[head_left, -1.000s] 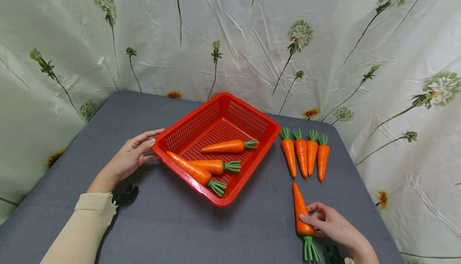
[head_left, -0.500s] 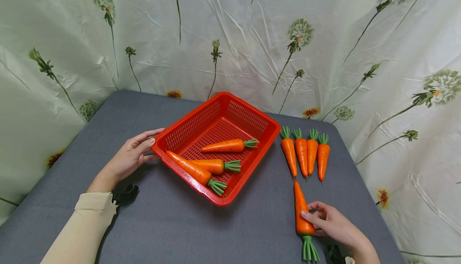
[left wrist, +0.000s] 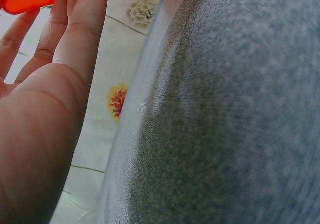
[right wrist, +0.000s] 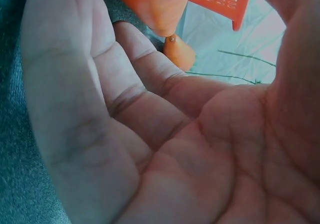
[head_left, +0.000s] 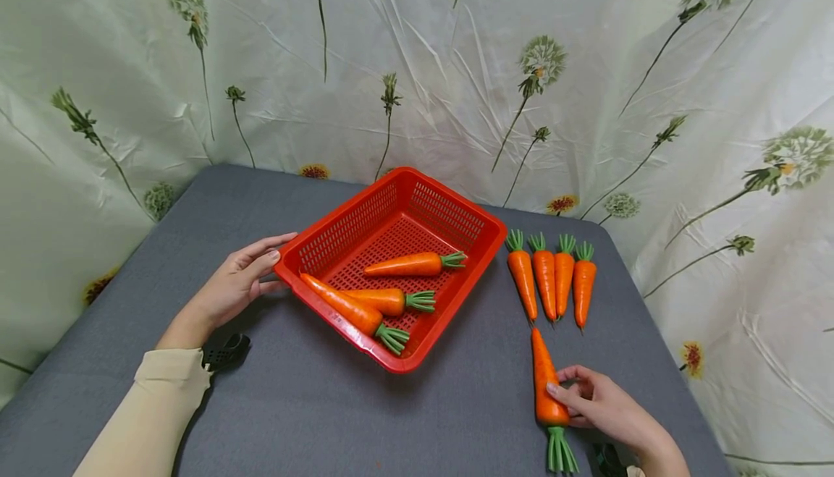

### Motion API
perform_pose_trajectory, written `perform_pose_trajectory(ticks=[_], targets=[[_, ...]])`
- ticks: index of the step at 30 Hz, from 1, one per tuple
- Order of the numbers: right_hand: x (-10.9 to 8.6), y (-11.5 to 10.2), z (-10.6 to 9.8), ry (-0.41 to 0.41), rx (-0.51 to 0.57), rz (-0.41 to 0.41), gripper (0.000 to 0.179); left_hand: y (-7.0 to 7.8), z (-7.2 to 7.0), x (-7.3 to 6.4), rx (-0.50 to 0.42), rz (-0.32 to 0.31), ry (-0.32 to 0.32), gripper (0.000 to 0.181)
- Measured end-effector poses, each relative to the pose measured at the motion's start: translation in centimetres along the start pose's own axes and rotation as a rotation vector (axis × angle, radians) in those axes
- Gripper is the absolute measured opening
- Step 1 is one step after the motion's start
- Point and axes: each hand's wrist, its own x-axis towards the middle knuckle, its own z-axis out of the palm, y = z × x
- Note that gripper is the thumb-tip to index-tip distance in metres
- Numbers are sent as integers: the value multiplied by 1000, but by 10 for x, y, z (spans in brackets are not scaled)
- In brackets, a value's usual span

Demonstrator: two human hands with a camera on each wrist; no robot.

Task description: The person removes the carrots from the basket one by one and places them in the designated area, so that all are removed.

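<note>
A red plastic basket [head_left: 449, 328] with slotted walls stands mid-table. Inside lie three carrots: one carrot [head_left: 407, 265] toward the back, a second [head_left: 384, 300] nearer, and a third [head_left: 345, 307] against the near wall, partly over the second. My left hand [head_left: 237, 281] holds the basket's left corner, thumb at the rim and fingers along its outside. With thumb and fingers, my right hand [head_left: 602, 401] pinches a carrot [head_left: 547, 383] near its thick end; its tip points away from me and its green stalks toward me. In the right wrist view, this carrot [right wrist: 155, 4] shows above the palm.
Several carrots [head_left: 554, 278] lie side by side right of the basket, stalks toward the back. The held carrot's tip is close to the leftmost one. Grey cloth covers the table [head_left: 313, 419]. A flower-printed curtain [head_left: 443, 72] hangs behind and at the sides.
The carrot in my right hand has shifted very slightly to the right, its thumb along with it. My left hand and the basket stay where they were.
</note>
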Motion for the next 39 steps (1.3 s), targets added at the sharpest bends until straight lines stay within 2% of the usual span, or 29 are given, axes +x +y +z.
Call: perform_pose_trajectory(ticks=[8,19,25,39], targets=[[-1,-1,-1,35,-15,14,60,0,0,-1,2,-4,0,50],[-8,-8,-9,45,-31,-64,56,0,1,0,34,-18,22,50],[-11,-15,-16,68,-60,-78,54,-1,1,0,27,-18,28,50],[-12,-40,-25,105,-157,-148,51,-1,1,0,40,-13,17,50]])
